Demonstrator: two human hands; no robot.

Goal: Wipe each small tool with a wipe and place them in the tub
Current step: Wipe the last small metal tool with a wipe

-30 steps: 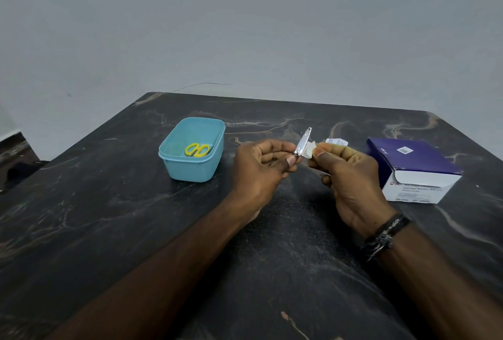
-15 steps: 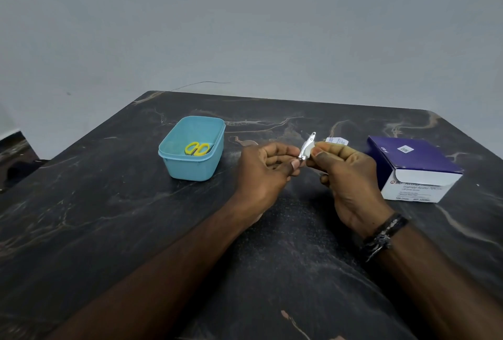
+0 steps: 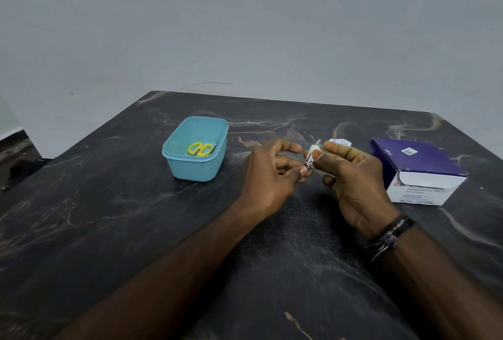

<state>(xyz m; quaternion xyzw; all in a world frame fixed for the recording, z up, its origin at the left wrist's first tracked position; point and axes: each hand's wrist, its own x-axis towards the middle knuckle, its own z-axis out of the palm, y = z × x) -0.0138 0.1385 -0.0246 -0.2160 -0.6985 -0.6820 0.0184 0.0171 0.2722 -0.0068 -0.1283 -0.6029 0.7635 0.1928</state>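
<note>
Above the dark surface [image 3: 109,230], the left hand [image 3: 268,176] pinches the nail clipper's [image 3: 313,156] lower end — the right hand [image 3: 351,173] pinches a wipe [image 3: 317,153] against it; yellow scissors [image 3: 201,149] lie inside the tub [image 3: 196,168]

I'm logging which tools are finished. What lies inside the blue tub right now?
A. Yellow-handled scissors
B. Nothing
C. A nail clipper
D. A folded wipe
A: the yellow-handled scissors lie inside the tub, while the nail clipper is held between the left hand and right hand.
</note>
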